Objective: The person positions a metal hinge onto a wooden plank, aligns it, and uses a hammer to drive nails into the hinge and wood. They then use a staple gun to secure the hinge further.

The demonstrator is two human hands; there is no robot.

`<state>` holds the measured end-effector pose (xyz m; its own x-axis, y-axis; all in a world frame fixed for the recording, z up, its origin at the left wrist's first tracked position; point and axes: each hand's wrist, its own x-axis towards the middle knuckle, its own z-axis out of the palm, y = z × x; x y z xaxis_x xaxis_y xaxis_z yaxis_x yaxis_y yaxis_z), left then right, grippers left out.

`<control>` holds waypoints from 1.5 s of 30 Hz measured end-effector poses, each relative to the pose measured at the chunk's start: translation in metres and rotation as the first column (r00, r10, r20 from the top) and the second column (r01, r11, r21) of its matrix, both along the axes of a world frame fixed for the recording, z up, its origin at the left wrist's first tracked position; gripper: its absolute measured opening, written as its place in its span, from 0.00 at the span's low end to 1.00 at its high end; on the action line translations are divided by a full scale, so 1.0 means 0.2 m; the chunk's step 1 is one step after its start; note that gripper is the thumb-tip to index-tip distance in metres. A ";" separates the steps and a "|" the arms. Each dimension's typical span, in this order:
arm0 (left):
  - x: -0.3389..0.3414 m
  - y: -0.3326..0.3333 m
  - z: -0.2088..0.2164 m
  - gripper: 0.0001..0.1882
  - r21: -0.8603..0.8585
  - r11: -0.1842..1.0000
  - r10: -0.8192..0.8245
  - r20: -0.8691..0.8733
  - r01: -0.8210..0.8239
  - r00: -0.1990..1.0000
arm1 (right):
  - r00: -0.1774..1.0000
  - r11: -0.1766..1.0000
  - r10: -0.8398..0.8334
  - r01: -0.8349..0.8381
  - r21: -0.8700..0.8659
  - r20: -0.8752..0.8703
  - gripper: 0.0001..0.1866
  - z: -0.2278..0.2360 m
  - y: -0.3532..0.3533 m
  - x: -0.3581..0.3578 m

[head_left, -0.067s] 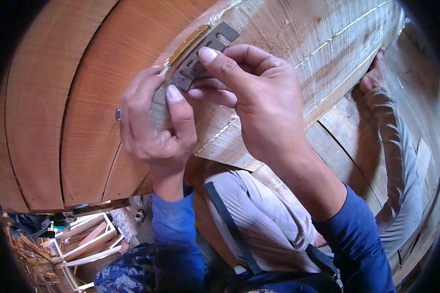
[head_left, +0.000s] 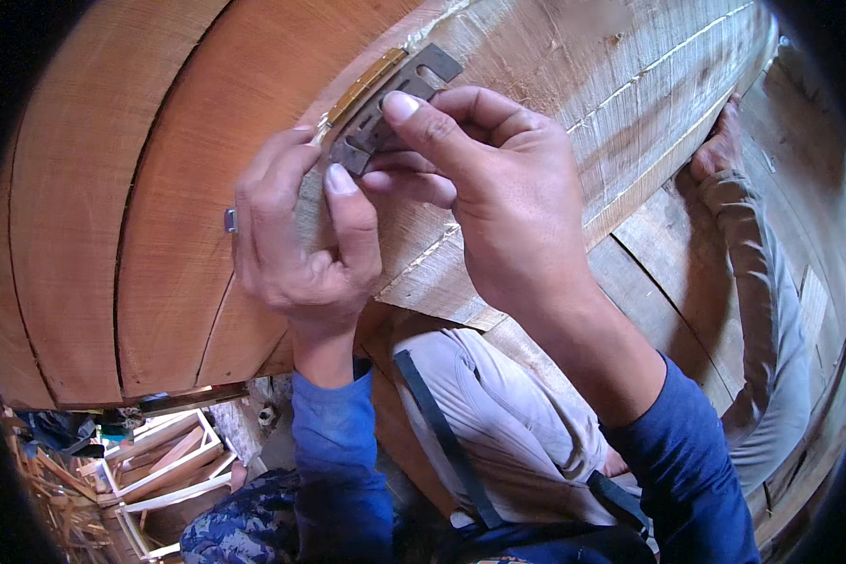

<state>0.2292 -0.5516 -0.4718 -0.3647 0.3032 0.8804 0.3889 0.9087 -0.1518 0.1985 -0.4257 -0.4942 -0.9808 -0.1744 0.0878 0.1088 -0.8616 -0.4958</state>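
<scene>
Grey is being shown by the plate point(head_left: 408, 83).
Golden yellow is being shown by the strip point(head_left: 366, 85), blue camouflage by the cloth point(head_left: 240, 528).

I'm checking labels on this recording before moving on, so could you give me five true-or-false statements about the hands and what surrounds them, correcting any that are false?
1. The right hand has its thumb on a dark slotted metal plate. True.
2. A golden strip runs along the long edge of the plate facing the upper left. True.
3. The ring is worn on the right hand. False: the ring is on the left hand.
4. Both sleeves of the person are bright red. False: the sleeves are blue.
5. A pale-edged frame with wooden pieces inside sits at the lower right. False: the frame is at the lower left.
</scene>
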 end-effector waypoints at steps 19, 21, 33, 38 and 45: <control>0.04 -0.01 0.04 0.14 -0.166 0.983 0.084 0.057 -0.073 0.995 | 0.999 0.995 0.018 -0.014 0.103 -0.035 0.11 0.03 0.02 -0.01; 0.04 -0.01 0.04 0.15 -0.167 0.982 0.092 0.052 -0.083 0.994 | 0.999 0.987 0.025 -0.017 0.161 -0.048 0.10 0.02 0.03 -0.02; 0.05 -0.03 0.03 0.13 -0.195 0.980 0.058 0.094 -0.039 0.994 | 0.994 0.962 0.063 -0.037 0.270 -0.085 0.10 0.02 0.06 -0.06; 0.09 -0.04 0.04 0.13 -0.211 0.976 0.082 0.082 -0.063 0.993 | 0.973 0.939 0.111 -0.036 0.343 -0.203 0.10 -0.03 0.02 -0.08; 0.09 -0.04 0.03 0.10 -0.245 0.963 0.130 0.058 -0.113 0.990 | 0.959 0.919 0.238 -0.171 0.355 -0.153 0.13 0.01 0.06 -0.07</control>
<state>0.2473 -0.5591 -0.4649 -0.4723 0.4523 0.7565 0.2959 0.8899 -0.3472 0.1846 -0.4145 -0.4925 -0.8910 -0.4212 0.1695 0.1402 -0.6104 -0.7796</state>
